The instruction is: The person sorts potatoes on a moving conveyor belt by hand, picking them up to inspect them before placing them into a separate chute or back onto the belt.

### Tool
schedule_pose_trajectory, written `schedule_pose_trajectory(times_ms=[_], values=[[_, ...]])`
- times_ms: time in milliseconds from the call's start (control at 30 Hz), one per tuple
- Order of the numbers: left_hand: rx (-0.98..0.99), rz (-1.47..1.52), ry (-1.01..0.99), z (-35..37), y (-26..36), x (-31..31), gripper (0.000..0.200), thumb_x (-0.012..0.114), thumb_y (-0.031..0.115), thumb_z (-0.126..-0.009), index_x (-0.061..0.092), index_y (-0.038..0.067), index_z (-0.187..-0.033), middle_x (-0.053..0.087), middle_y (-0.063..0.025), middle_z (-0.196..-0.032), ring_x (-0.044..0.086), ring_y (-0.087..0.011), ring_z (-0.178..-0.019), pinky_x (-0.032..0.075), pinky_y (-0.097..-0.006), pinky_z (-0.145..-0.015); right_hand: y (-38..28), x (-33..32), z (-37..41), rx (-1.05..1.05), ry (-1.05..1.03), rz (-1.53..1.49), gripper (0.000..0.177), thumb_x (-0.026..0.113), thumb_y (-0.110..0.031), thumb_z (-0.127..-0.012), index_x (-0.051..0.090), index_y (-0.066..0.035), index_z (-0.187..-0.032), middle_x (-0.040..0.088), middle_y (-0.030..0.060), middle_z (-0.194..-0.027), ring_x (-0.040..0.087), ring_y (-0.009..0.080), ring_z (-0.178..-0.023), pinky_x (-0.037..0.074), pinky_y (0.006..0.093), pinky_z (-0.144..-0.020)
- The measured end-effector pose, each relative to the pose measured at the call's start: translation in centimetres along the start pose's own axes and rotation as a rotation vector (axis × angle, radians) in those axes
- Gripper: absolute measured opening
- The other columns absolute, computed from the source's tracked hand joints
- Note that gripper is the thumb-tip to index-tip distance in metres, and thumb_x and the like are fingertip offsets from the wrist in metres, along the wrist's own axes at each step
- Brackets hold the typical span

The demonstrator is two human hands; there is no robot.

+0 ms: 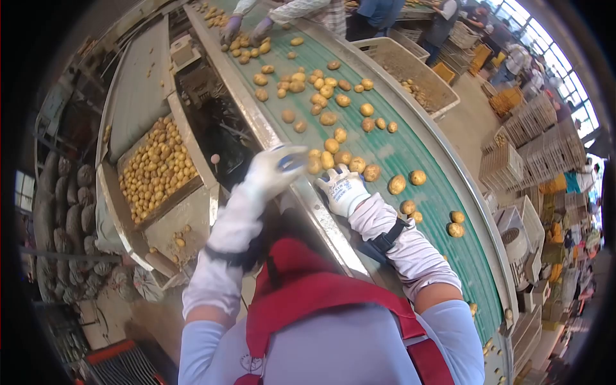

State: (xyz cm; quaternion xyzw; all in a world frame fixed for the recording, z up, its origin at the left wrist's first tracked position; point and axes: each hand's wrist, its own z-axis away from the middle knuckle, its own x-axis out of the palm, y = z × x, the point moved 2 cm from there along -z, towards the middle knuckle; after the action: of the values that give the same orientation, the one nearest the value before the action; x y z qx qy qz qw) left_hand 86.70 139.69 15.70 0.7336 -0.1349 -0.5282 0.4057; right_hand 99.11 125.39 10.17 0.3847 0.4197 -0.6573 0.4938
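My left hand (279, 170), in a white glove with a blue palm, is above the near metal rail (321, 218) of the conveyor. Its fingers are slightly curved and blurred, with a gap to the thumb and nothing seen between them. On the green belt (385, 151), my right hand (344, 191), gloved in white too, reaches with fingers spread against a few potatoes (342, 158). Whether its fingertips press on them is hard to see. Many loose potatoes (328, 119) lie farther up the belt, and a pair (455, 229) sits to the right.
Across the belt's far end, another person's gloved hands (246, 31) touch potatoes. Left of the conveyor stands a metal bin (208, 186) heaped with potatoes. A large crate (443, 106) is beyond the far rail. Stacked crates (542, 154) and full sacks (61, 212) stand around.
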Motion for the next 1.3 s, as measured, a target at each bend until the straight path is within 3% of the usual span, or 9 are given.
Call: schedule_pose_trajectory(times_ms=[167, 367, 600, 767, 833, 900, 1000, 1100, 1300], values=[[-0.3, -0.555, -0.614, -8.2, -1.6, 9.2, 0.038, 0.071, 0.025, -0.081, 0.068, 0.012, -0.117, 0.068, -0.0163, -0.109, 0.064, -0.034, -0.103, 0.05, -0.041, -0.091, 1.4, 2.8, 3.6, 0.104, 0.143, -0.115, 0.036, 0.06, -0.024, -0.082, 0.062, -0.021, -0.119, 0.056, 0.0126, -0.118, 0.055, 0.0317, -0.111, 0.052, 0.0473, -0.085], [-0.218, -0.42, -0.601, -6.3, -1.3, 9.8, 0.034, 0.076, 0.02, -0.076, 0.069, 0.01, -0.107, 0.07, -0.016, -0.102, 0.066, -0.0325, -0.097, 0.052, -0.0384, -0.086, 4.7, 4.7, 7.9, -0.028, 0.212, -0.297, 0.033, 0.059, -0.014, -0.081, 0.061, -0.02, -0.113, 0.057, 0.0118, -0.111, 0.056, 0.0318, -0.107, 0.052, 0.0431, -0.081], [-0.583, 1.189, -0.374, -1.8, 4.1, 9.0, 0.039, 0.069, 0.021, -0.087, 0.058, 0.007, -0.123, 0.067, -0.008, -0.109, 0.066, -0.0247, -0.097, 0.055, -0.0431, -0.087, 9.0, 2.7, 14.0, 0.121, 0.425, -1.771, 0.039, 0.066, -0.008, -0.085, 0.057, -0.003, -0.122, 0.06, 0.0084, -0.111, 0.061, 0.0163, -0.094, 0.055, 0.03, -0.074], [-0.636, 2.022, -0.244, 0.2, 7.4, 15.0, 0.043, 0.05, 0.037, -0.099, 0.052, 0.008, -0.13, 0.058, -0.0133, -0.125, 0.058, -0.0296, -0.116, 0.049, -0.0489, -0.097, 7.6, -3.3, 13.0, 0.101, 0.825, -0.904, 0.047, 0.067, -0.007, -0.081, 0.055, -0.008, -0.126, 0.056, 0.0142, -0.123, 0.058, 0.029, -0.11, 0.047, 0.0381, -0.096], [-0.231, 1.899, -0.352, 0.7, 8.0, 15.4, 0.05, 0.043, 0.047, -0.1, 0.05, 0.008, -0.13, 0.057, -0.0119, -0.121, 0.053, -0.0279, -0.121, 0.047, -0.0443, -0.098, 5.3, -4.5, 12.5, -0.128, 0.584, -0.725, 0.053, 0.069, -0.013, -0.079, 0.053, -0.012, -0.13, 0.05, 0.0164, -0.134, 0.049, 0.035, -0.125, 0.044, 0.0416, -0.102], [-0.503, 2.227, -0.33, 1.5, 7.2, 16.3, 0.055, 0.04, 0.052, -0.099, 0.051, 0.01, -0.131, 0.056, -0.0109, -0.125, 0.052, -0.0286, -0.121, 0.046, -0.0443, -0.098, 6.9, -5.1, 13.1, -0.166, 0.617, -0.737, 0.054, 0.07, -0.016, -0.079, 0.053, -0.012, -0.131, 0.052, 0.0174, -0.132, 0.05, 0.0368, -0.124, 0.044, 0.0436, -0.102], [-0.854, 2.375, -0.291, 2.5, 6.2, 16.5, 0.052, 0.046, 0.047, -0.099, 0.048, 0.01, -0.136, 0.053, -0.0117, -0.134, 0.052, -0.028, -0.123, 0.045, -0.0463, -0.101, 14.2, -3.0, 14.7, 0.267, 0.647, -0.486, 0.05, 0.065, -0.017, -0.081, 0.055, -0.014, -0.13, 0.054, 0.0099, -0.134, 0.051, 0.0344, -0.123, 0.042, 0.0456, -0.102], [-0.599, 1.952, -0.258, 3.2, 5.4, 17.0, 0.052, 0.043, 0.048, -0.1, 0.049, 0.011, -0.136, 0.055, -0.0094, -0.132, 0.052, -0.0272, -0.123, 0.045, -0.0454, -0.099, 20.0, 6.4, 14.8, 0.46, 0.375, -0.19, 0.05, 0.065, -0.015, -0.077, 0.059, -0.027, -0.125, 0.052, 0.0072, -0.136, 0.044, 0.0334, -0.13, 0.038, 0.0546, -0.102], [-0.651, 2.288, -0.353, 2.8, 4.9, 16.3, 0.054, 0.039, 0.05, -0.101, 0.048, 0.011, -0.138, 0.058, -0.0054, -0.13, 0.056, -0.0276, -0.118, 0.047, -0.0454, -0.096, 23.9, 7.3, 15.0, 0.551, 0.524, -0.488, 0.038, 0.064, -0.004, -0.077, 0.064, -0.015, -0.113, 0.062, 0.0127, -0.117, 0.058, 0.0365, -0.109, 0.048, 0.0416, -0.095]])
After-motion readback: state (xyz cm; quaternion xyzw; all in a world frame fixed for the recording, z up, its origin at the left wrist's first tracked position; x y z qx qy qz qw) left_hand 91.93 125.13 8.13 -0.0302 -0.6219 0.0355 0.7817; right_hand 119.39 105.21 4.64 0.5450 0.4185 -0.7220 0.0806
